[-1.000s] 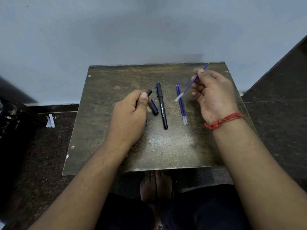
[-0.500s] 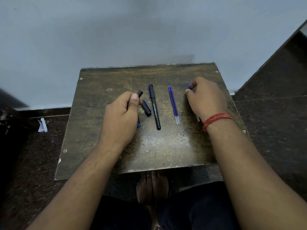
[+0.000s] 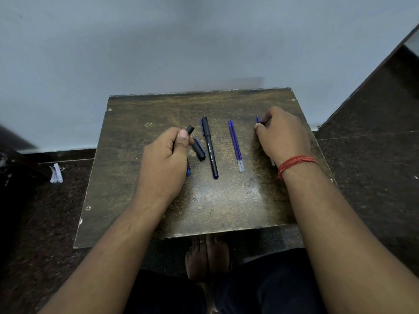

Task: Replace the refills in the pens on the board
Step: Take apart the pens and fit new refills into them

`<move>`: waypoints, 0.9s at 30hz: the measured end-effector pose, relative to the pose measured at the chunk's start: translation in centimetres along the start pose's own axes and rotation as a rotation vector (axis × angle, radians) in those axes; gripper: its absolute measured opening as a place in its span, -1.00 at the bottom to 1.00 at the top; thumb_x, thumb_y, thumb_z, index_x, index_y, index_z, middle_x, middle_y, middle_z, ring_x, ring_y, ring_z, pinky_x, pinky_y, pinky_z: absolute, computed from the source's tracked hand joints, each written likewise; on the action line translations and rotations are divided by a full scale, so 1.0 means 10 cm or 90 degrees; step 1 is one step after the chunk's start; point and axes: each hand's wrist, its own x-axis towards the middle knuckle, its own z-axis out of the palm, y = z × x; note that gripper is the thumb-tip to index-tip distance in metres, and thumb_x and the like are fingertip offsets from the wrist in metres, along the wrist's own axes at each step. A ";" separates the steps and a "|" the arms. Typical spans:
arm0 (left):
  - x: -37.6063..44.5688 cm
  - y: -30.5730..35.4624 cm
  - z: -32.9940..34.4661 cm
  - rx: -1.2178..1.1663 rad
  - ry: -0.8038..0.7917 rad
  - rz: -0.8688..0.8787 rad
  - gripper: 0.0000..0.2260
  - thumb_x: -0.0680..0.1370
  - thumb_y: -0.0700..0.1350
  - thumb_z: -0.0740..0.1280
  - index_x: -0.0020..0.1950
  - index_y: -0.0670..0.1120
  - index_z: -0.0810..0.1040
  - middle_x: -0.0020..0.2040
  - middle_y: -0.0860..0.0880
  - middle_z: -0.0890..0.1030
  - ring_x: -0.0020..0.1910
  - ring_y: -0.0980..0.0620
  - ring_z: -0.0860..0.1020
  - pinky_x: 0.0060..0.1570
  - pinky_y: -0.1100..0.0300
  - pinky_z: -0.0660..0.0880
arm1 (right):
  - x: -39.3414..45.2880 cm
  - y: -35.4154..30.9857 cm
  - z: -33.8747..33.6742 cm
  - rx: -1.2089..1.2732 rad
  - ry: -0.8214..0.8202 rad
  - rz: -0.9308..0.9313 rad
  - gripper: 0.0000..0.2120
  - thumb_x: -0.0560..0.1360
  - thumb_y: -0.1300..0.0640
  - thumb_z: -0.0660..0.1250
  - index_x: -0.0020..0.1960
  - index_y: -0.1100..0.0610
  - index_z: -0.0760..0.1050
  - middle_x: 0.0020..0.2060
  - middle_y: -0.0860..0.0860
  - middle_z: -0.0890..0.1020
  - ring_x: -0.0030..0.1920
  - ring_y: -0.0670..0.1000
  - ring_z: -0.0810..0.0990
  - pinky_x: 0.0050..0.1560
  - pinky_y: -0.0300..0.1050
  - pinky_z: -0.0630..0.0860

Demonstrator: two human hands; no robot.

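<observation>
Head view shows the worn brown board [image 3: 204, 207] on a dark speckled floor [image 3: 371, 168] against a pale wall [image 3: 158, 46], with the person's bare feet [image 3: 207, 259] past its near edge and a scrap of white paper [image 3: 56, 173] on the floor off its left edge. The left hand [image 3: 165, 159] grips an uncapped pen barrel [image 3: 190, 129] left of the board's centre, hiding most of it, while the right hand [image 3: 282, 137] near the right edge pinches a blue refill [image 3: 258, 119], covering most of its length. Between the hands lie a capped black pen [image 3: 209, 147], two blue refills [image 3: 235, 146] touching side by side, and a loose cap [image 3: 199, 150] just beside the left thumb.
</observation>
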 end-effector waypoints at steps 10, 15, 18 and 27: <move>0.00 0.00 0.00 0.000 -0.002 0.000 -0.71 0.68 -0.01 0.14 -0.07 -0.05 0.59 -0.50 0.11 0.31 -0.50 0.23 0.35 -0.48 0.37 0.24 | -0.11 -0.19 -0.15 0.027 0.050 -0.054 -0.87 0.57 0.00 0.29 0.01 0.05 0.53 -0.06 -0.01 0.63 0.00 0.08 0.58 -0.08 -0.05 0.49; 0.00 0.01 0.00 0.003 -0.004 -0.001 -0.71 0.69 -0.01 0.14 -0.07 -0.06 0.59 -0.49 0.11 0.33 -0.48 0.24 0.38 -0.46 0.39 0.26 | -0.21 -0.35 -0.06 -0.022 -0.066 -0.110 -0.87 0.58 0.01 0.28 -0.03 0.05 0.53 -0.11 0.00 0.63 -0.06 0.08 0.59 -0.03 0.00 0.56; 0.00 0.01 0.01 0.003 -0.003 -0.002 -0.71 0.69 0.00 0.14 -0.08 -0.05 0.59 -0.50 0.11 0.32 -0.49 0.23 0.37 -0.47 0.39 0.26 | -0.23 -0.37 -0.05 -0.043 -0.099 -0.112 -0.87 0.58 0.02 0.29 -0.02 0.07 0.53 -0.09 0.04 0.64 -0.04 0.10 0.60 -0.01 0.03 0.57; 0.00 0.01 0.01 0.007 -0.001 0.004 -0.71 0.69 -0.01 0.15 -0.08 -0.07 0.59 -0.49 0.11 0.31 -0.47 0.21 0.36 -0.46 0.38 0.25 | -0.24 -0.41 -0.04 -0.086 -0.119 -0.113 -0.86 0.60 0.06 0.24 0.04 0.10 0.52 -0.07 0.07 0.63 -0.01 0.14 0.59 -0.06 0.00 0.55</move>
